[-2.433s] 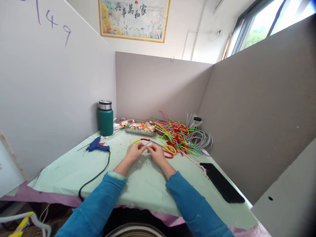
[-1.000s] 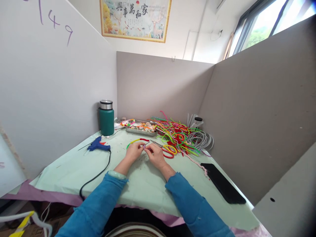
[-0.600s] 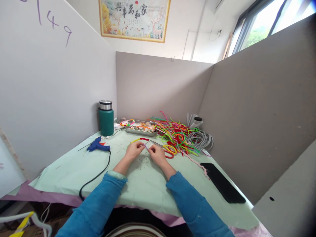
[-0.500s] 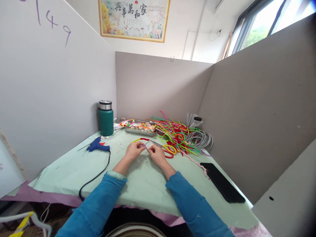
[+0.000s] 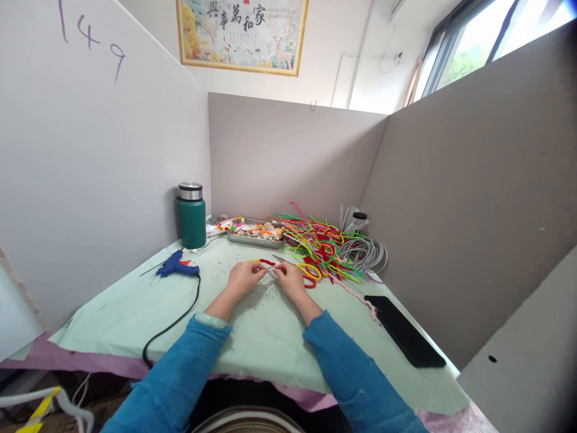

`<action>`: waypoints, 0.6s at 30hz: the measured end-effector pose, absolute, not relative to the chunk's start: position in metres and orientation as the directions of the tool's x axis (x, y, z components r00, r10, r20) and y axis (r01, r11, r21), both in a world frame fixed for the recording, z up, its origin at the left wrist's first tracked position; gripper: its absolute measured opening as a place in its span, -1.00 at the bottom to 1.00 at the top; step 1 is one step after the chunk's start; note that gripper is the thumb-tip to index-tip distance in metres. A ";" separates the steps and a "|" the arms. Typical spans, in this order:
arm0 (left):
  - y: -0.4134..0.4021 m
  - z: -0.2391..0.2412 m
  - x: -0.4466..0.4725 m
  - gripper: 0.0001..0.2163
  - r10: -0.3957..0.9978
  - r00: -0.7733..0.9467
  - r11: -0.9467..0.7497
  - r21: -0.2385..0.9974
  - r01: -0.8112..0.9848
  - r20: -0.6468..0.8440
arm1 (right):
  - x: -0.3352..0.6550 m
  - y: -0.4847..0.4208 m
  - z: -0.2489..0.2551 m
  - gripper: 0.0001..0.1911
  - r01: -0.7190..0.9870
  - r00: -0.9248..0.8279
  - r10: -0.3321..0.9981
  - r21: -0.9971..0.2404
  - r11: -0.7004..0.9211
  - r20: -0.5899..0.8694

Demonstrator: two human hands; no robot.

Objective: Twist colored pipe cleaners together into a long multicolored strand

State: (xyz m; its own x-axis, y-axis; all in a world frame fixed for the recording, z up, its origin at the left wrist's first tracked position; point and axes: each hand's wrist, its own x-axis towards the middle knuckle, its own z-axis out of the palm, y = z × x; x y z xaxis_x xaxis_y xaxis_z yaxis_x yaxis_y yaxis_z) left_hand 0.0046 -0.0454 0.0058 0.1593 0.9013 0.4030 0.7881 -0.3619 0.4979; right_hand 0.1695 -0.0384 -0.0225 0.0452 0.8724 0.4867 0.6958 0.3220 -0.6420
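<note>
My left hand (image 5: 244, 278) and my right hand (image 5: 291, 281) meet above the middle of the table, fingertips pinched close together. Between them runs a short pale purple pipe cleaner (image 5: 271, 269), gripped from both sides. Just beyond the fingers shows a red and yellow pipe cleaner (image 5: 267, 261); whether it joins the purple one I cannot tell. Scissors (image 5: 309, 272) with yellow and red handles lie right behind my right hand, blades pointing left. Dark bits of fluff are scattered on the cloth below.
A tangled heap of colourful pipe cleaners (image 5: 315, 237) lies at the back right, beside coiled grey cord (image 5: 367, 255). A metal tray (image 5: 256, 242) of small pieces stands behind my hands. Leftward are a blue glue gun (image 5: 178, 265) and green bottle (image 5: 192, 222); a black phone-like slab (image 5: 406, 334) lies right.
My fingertips have shifted slightly on the purple pipe cleaner, which now lies more level. Less of the yellow part shows beyond my left hand. The whole view has moved a little.
</note>
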 end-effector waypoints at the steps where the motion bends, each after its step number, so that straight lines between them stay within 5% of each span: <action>1: -0.046 0.006 0.005 -0.72 0.898 0.173 -0.369 0.481 0.795 0.404 | 0.171 -0.038 -0.023 -0.86 0.699 0.050 0.866 -0.637 0.326 0.498; 18: -0.049 0.001 0.007 -0.78 0.854 0.393 -0.512 0.417 0.751 0.340 | 0.168 -0.046 -0.017 -0.85 0.637 0.020 0.785 -0.614 0.467 0.619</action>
State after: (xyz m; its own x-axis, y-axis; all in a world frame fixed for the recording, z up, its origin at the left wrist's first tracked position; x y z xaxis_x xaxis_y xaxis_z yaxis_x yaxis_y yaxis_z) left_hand 0.0074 -0.0494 0.0009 0.3929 0.8543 0.3403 0.7514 -0.5116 0.4167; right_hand 0.1681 -0.0463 -0.0166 0.0204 0.7853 0.6188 0.6369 0.4669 -0.6135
